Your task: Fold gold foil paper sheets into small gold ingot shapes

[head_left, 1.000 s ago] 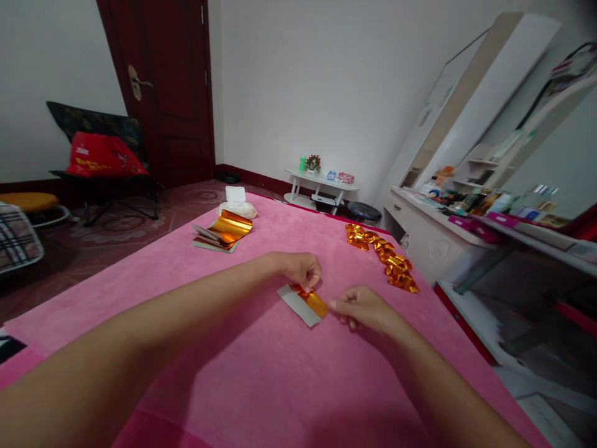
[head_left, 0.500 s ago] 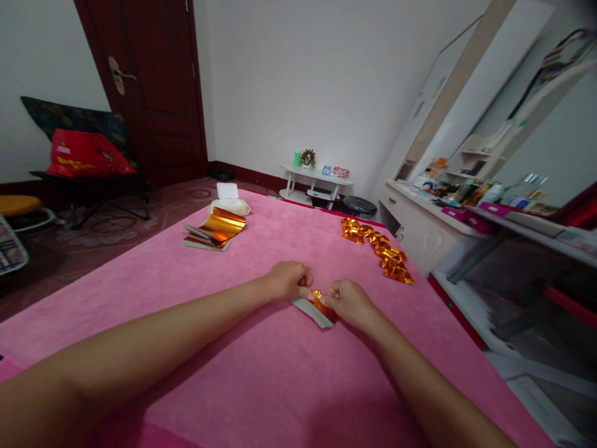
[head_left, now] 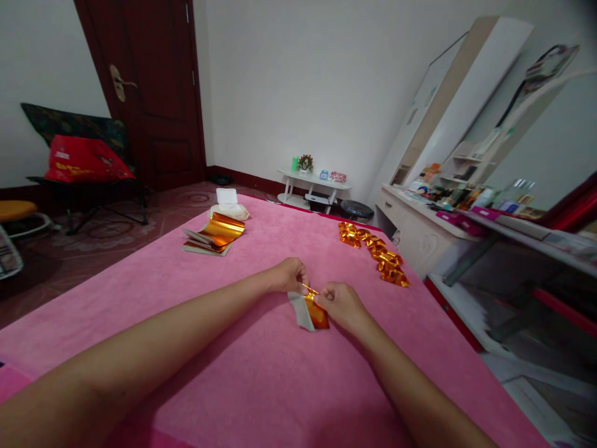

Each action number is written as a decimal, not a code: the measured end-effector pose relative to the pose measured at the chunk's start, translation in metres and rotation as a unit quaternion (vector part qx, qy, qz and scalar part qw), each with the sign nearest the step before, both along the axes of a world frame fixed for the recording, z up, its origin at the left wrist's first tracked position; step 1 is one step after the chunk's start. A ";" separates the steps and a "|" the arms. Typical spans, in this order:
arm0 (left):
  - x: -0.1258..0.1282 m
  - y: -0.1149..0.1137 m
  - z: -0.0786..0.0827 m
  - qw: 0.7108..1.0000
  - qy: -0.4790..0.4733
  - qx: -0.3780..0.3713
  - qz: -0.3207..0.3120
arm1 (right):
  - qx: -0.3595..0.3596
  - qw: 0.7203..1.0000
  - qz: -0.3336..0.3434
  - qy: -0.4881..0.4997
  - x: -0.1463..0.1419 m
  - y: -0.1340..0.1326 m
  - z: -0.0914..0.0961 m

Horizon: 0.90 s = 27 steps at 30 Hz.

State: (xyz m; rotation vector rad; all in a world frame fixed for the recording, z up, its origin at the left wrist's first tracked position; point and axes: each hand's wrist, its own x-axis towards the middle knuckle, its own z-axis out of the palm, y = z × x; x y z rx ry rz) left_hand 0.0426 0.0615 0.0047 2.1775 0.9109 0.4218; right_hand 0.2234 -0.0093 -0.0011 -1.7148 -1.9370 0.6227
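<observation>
A sheet of gold foil paper (head_left: pixel 318 315) with a pale backing hangs between my hands, just above the pink cloth (head_left: pixel 242 348). My left hand (head_left: pixel 290 275) pinches its upper left edge between thumb and fingers. On the other side, my right hand (head_left: pixel 339 303) grips the upper right edge. The paper's top edge is gathered between the fingertips, while the lower part spreads toward me. Several folded gold foil pieces (head_left: pixel 375 249) lie in a row at the far right. At the far left sits a stack of gold foil sheets (head_left: pixel 222 230), curled at the top.
Behind the stack is a white packet with a raised lid (head_left: pixel 228 202). A dressing table with bottles (head_left: pixel 466 199) stands to the right. Beyond the cloth are a low white table (head_left: pixel 312 178) and a dark round stool (head_left: pixel 357 210). A red bag (head_left: pixel 88 160) rests on a folding chair.
The foil paper has turned and its lower part has opened out, showing more gold face. Both hands keep their pinch, their fingertips shifted slightly. The view has tilted a little.
</observation>
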 end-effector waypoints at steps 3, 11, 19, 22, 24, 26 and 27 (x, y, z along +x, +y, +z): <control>0.000 0.003 -0.006 1.000 -0.002 0.023 -0.004 | 0.039 0.999 -0.017 -0.009 -0.004 0.004 -0.001; 0.006 0.006 0.014 0.968 0.092 0.232 -0.027 | 0.074 0.997 0.011 -0.014 -0.012 0.000 -0.006; -0.003 -0.013 0.000 0.929 0.072 0.345 -0.109 | 0.213 0.969 0.123 -0.024 -0.005 -0.019 -0.002; -0.013 -0.020 -0.001 0.932 0.054 0.333 -0.130 | 0.197 0.966 0.164 -0.041 -0.003 -0.021 -0.003; -0.023 -0.030 0.002 0.934 0.036 0.327 -0.138 | 0.199 0.961 0.180 -0.071 -0.002 -0.023 -0.003; -0.034 -0.044 0.007 0.938 0.024 0.324 -0.122 | 0.212 0.953 0.187 -0.106 -0.003 -0.024 -0.001; -0.039 -0.051 0.010 0.940 0.019 0.322 -0.110 | 0.217 0.949 0.192 -0.121 -0.004 -0.024 0.001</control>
